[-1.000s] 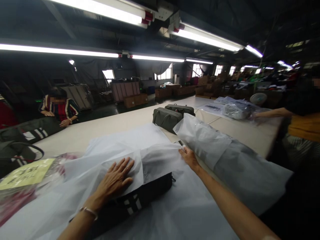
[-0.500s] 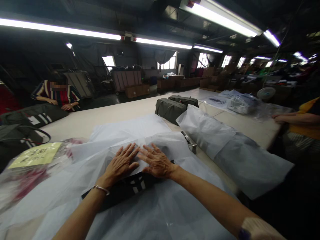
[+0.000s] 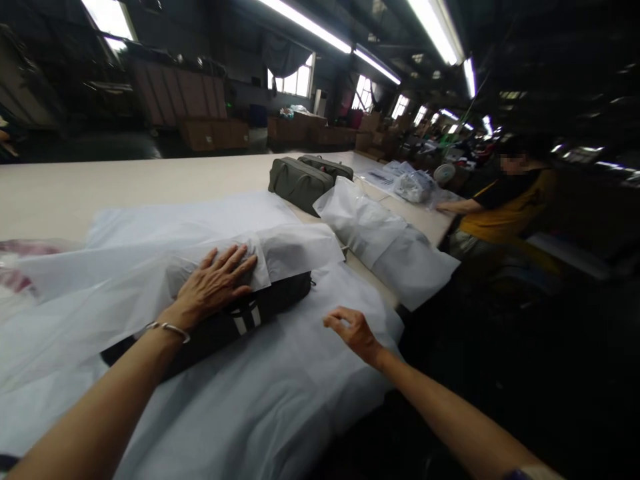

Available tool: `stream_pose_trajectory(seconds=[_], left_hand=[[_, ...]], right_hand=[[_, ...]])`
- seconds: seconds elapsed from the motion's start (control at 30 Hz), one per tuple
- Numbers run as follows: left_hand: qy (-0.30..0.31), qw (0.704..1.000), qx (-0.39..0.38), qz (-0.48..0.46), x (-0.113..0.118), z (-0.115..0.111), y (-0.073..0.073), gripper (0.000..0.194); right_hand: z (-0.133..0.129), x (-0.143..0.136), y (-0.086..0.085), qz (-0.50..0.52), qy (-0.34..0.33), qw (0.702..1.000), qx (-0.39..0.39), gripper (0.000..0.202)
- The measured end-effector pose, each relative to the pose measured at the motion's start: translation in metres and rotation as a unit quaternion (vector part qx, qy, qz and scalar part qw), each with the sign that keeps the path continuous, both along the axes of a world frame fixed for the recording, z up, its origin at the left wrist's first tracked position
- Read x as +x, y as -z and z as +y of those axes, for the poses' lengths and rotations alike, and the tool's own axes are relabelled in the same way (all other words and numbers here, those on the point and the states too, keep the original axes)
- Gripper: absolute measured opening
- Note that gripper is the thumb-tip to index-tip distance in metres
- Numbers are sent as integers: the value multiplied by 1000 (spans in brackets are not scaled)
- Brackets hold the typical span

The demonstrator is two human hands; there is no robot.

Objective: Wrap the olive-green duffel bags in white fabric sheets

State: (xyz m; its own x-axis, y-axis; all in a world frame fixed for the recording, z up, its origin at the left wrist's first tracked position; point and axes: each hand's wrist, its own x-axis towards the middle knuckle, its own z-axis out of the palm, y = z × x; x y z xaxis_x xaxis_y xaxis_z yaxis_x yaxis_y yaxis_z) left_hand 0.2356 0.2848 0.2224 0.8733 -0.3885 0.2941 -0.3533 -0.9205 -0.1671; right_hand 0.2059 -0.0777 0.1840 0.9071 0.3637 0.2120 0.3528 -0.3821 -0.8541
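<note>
A dark bag (image 3: 287,293) with white stripes lies in front of me, partly covered by translucent white plastic (image 3: 300,250). My left hand (image 3: 217,280) is spread flat on that plastic, over the bag, with its fingers stretched out. To the right of the bag, my right hand (image 3: 353,330) is above a wide pale plastic sheet (image 3: 310,387). Its fingers are curled in towards the thumb. Whether anything is between them is hidden from me.
Two grey-green bags (image 3: 303,181) stand farther back on the pale table (image 3: 50,187). Beside them, a long plastic-wrapped bundle (image 3: 385,247) reaches the table's right edge. A co-worker in a yellow and black top (image 3: 515,207) is at the right, near crumpled clear plastic (image 3: 415,187).
My view has turned to the right. My right hand has left the plastic over the bag, moved right and curled its fingers. My left hand stays flat on the plastic.
</note>
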Motion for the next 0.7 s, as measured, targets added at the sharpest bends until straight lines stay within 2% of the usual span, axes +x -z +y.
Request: stream_pose_trajectory(seconds=[0.03,0.07,0.1,0.17,0.23,0.3,0.33,0.4,0.5,0.6,0.7], left_hand=[[5,1000,-4,-4,1,1,2,65],[12,1000,-9,-8,2,2,5,65],[18,1000,-15,-12,3,3,7,65],[32,999,-26,-17,5,5,11,66],[39,999,-32,-18,5,6,12,66],[38,999,-27,-15,4,5,10,65],[36,999,-22,-15,4,4,9,65],[35,999,-8,-18,2,2,5,64],[37,999,2,-21,0,0,2,63],[39,999,3,-23,0,0,2,62],[33,999,4,-22,1,1,3,62]], right_hand=[[-27,-25,19,67,82,994,17,35],[-54,-52,39,127,181,974,49,41],[-78,-79,62,180,274,941,80,47],[-112,-131,106,296,376,871,115,56],[-122,-173,143,423,399,793,181,65],[-111,-198,168,497,388,731,260,73],[-101,-204,176,514,379,711,295,75],[-77,-207,184,528,369,686,340,74],[-53,-199,183,508,385,672,377,62],[-48,-193,173,482,395,646,441,48],[-50,-191,161,495,353,619,497,41]])
